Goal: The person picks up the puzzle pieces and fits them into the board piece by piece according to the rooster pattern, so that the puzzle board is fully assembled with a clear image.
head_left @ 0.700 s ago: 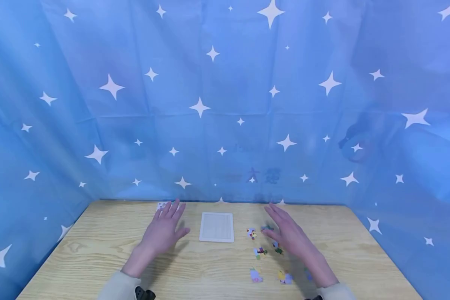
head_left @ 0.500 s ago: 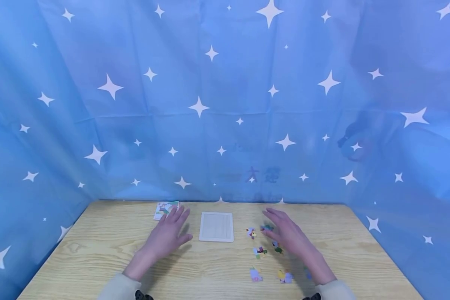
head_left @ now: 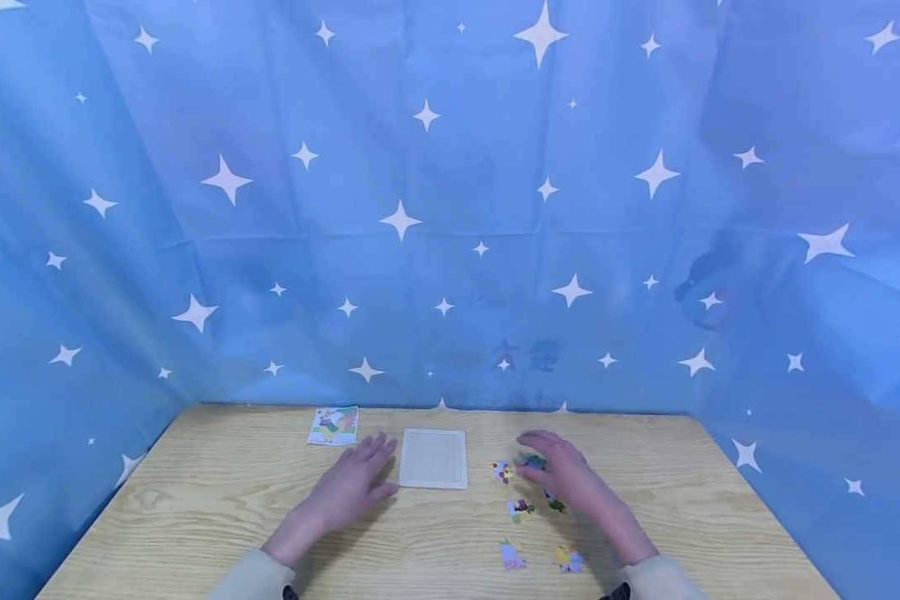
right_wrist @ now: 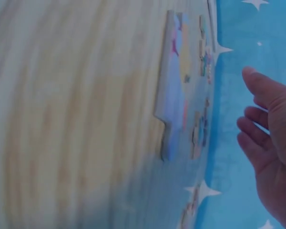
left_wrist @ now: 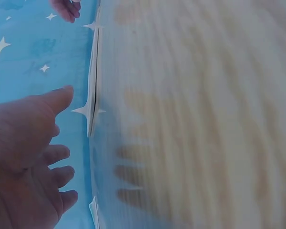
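My left hand (head_left: 348,487) hovers over the table just left of a flat white square tray (head_left: 433,458), fingers relaxed and holding nothing. In the left wrist view the tray's edge (left_wrist: 93,81) stands beyond the fingertips. Right of the tray, my right hand (head_left: 566,475) is above several colourful jigsaw puzzle pieces (head_left: 520,510), its fingers loosely bent around nothing. One piece (head_left: 532,463) shows by the thumb, partly covered by the hand. The right wrist view has a thick purple-and-yellow puzzle piece (right_wrist: 171,90) lying on the wood, apart from the fingers.
A small picture card (head_left: 333,425) lies at the back left of the wooden table (head_left: 195,508). Closer to me lie two more puzzle pieces, one lilac (head_left: 512,555) and one yellow and purple (head_left: 568,559). A blue star-patterned curtain (head_left: 450,208) surrounds the table's back and sides.
My left hand has come right and nearer to me, uncovering the picture card. The right hand has drawn back slightly, its fingers more bent. A piece near the right forearm is now hidden.
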The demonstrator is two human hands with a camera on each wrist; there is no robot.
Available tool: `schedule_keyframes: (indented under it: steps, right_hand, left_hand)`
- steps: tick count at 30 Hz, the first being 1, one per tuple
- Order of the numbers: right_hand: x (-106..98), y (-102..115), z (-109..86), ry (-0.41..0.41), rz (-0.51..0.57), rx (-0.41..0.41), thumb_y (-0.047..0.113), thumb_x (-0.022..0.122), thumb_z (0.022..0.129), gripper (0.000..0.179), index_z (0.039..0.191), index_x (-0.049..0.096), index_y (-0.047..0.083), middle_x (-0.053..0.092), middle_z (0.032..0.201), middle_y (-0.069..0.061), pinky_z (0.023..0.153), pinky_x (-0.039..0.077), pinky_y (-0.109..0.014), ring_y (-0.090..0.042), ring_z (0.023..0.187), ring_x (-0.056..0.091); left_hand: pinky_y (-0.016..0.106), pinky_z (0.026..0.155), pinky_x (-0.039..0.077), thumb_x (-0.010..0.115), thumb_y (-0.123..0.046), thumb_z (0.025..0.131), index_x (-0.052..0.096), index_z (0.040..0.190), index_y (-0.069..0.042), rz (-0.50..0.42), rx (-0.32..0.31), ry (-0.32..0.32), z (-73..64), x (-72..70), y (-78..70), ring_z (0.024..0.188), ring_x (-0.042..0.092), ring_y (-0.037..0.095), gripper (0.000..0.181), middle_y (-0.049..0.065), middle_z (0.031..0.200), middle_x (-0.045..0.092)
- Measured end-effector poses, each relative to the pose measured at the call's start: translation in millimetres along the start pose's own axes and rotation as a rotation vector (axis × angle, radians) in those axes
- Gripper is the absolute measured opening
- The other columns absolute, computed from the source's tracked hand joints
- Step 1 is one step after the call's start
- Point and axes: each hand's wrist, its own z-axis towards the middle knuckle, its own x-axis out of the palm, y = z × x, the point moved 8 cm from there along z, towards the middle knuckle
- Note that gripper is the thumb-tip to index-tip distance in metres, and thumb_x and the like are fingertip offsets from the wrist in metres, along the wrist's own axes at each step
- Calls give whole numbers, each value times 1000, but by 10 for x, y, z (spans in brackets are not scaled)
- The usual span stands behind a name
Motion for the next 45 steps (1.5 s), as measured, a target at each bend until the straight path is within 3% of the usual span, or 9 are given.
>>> schedule_keyframes:
  steps: [6,13,25,34,45]
  right_hand:
    - [84,0,41,36,30,11,15,77,93,44,133,66,0,62,137,-16,101,48,-56,-40,129,56]
    - [150,-20,78,74,72,15,17,78,93,42,130,68,1,63,135,-15,99,50,-54,-39,128,56]
    - [273,-95,130,114,93,8,21,81,90,43,128,70,3,63,135,-15,103,45,-59,-40,127,56]
    - [333,-194,143,137,207,50,28,80,91,46,131,70,7,62,138,-11,103,47,-56,-39,129,54]
    - [327,-291,164,119,237,86,29,82,88,44,127,73,9,62,135,-11,99,50,-54,-38,126,56]
  left_hand:
    - [69,111,29,65,-27,102,47,150,5,-65,-6,45,17,73,-12,141,37,53,61,32,153,41]
    - [69,111,30,59,-27,105,47,149,7,-76,1,82,44,182,3,141,36,53,57,34,153,40]
    - [72,112,24,61,-30,104,47,149,8,-102,-32,94,98,235,29,143,33,55,61,36,153,38]
    - [75,109,25,57,-34,105,45,150,8,-67,17,57,136,315,104,140,34,57,62,37,151,40]
    - [72,115,18,58,-31,105,45,152,3,-103,-36,66,201,397,179,145,29,53,60,33,155,37]
